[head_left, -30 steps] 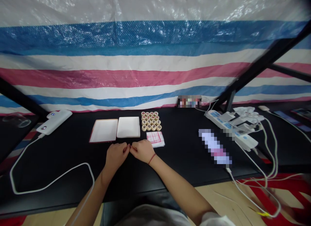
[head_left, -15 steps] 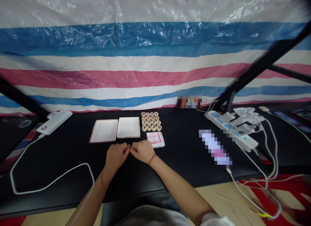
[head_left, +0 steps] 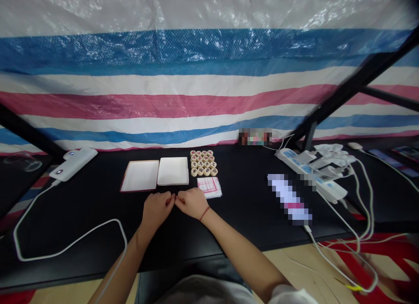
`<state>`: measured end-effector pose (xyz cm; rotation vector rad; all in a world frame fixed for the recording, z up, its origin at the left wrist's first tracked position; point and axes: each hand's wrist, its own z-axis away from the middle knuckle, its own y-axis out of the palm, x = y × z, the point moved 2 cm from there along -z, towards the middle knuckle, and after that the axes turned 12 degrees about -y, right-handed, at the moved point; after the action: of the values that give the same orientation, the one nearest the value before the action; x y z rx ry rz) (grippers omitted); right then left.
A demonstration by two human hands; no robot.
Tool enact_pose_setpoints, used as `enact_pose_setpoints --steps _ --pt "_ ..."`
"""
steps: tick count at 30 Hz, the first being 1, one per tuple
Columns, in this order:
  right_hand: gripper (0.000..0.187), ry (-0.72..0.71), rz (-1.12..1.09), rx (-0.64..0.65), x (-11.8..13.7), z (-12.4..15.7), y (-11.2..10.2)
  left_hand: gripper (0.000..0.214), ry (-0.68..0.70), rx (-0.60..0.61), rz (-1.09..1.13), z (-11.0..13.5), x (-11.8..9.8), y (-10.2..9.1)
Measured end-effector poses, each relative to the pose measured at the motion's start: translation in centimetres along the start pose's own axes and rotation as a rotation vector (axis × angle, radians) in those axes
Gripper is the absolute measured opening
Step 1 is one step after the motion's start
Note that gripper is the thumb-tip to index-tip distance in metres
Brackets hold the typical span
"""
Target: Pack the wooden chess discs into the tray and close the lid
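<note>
Both hands are right at the front edge of the shot, resting on the black desk [head_left: 245, 212], knuckles up and pretty much meeting in the middle. The left hand [head_left: 157, 209] and right hand [head_left: 192, 203] are loosely curled, fingertips [head_left: 173, 200] touching or very nearly, and there's a thin red string [head_left: 204, 213] on the right wrist. They look closed but empty, though with the palms down I can't fully rule out something tiny tucked inside.

Just past the right hand is a folded checked cloth [head_left: 209, 187], white with pink lines, lying slightly ahead and to the right, so that hand is clearly the nearer one. The left hand sits closest to a shallow red-rimmed white tray [head_left: 139, 175], with a white lid [head_left: 173, 171] right beside it, almost straight ahead of the fingertips. Behind the cloth is a neat block of round wooden xiangqi pieces [head_left: 203, 162], its long axis running away from the person and a bit right of the hands.

Further left there's a white power bank [head_left: 73, 164] with a looping cable [head_left: 65, 247]. Off right are a pixelated-out long object [head_left: 290, 197] and a white power strip [head_left: 310, 173], and a striped tarp [head_left: 209, 94] hangs behind everything.
</note>
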<state>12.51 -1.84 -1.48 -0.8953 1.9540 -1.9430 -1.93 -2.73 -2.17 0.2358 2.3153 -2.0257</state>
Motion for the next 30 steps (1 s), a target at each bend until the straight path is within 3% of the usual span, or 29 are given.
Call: enact_pose_setpoints --steps 30 --pt "0.03 -0.002 -0.007 -0.021 -0.07 -0.04 0.09 0.035 0.023 -0.034 -0.018 0.13 0.05 0.07"
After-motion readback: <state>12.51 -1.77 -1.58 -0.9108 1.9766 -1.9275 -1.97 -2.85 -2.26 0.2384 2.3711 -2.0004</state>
